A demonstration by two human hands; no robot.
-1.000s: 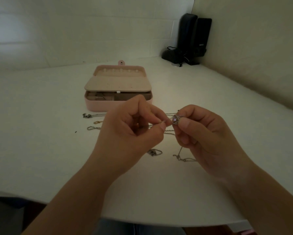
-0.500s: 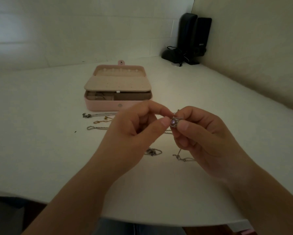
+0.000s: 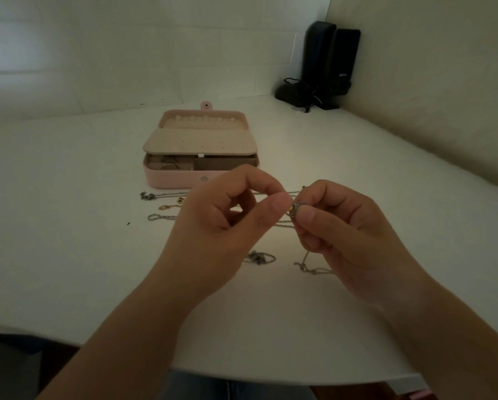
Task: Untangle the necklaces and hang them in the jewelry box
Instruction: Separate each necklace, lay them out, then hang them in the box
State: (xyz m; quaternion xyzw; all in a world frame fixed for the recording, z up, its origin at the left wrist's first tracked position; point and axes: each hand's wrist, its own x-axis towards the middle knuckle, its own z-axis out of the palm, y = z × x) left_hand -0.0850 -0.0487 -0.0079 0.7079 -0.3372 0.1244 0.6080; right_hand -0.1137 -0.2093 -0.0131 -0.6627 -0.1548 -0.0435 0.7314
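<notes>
Two hands pinch one small metal pendant above the smooth white counter

The left hand and right hand, fingers curled, nip the pendant between thumb and fingertip; thin twisted chains trail across the counter, just before the open pink rounded jewelry box

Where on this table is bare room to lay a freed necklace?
Bare white table lies left of the pink jewelry box, and right of it toward the black speakers. Crowded: loose chains between box and both hands.
</notes>
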